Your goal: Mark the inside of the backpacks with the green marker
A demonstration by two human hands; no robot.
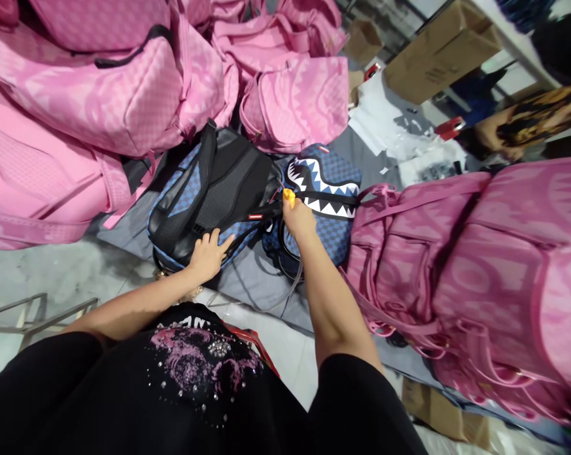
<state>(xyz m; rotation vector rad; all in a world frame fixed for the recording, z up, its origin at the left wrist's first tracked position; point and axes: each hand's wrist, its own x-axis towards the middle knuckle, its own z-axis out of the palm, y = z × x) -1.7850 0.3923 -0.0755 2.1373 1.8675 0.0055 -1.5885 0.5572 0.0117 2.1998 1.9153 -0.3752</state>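
A black and blue checked backpack (228, 183) lies on the grey-covered table with its padded back and straps facing up. My left hand (207, 258) rests on its near side, fingers spread and holding nothing. My right hand (299, 217) is closed around a small yellow tool (289, 197) above the gap between two bags; its exact kind is unclear. A thin grey hose or cord (292, 287) hangs below that hand and curves toward my body. Beside and partly under my right forearm lies a blue checked bag (335, 230) printed with white shark teeth.
Large pink backpacks (138, 107) are piled at the left and back. More pink bags (494, 253) crowd the right side. A cardboard box (439, 50), white paper (375, 117) and plastic wrapping lie at the back right, near another person's arm (527, 123).
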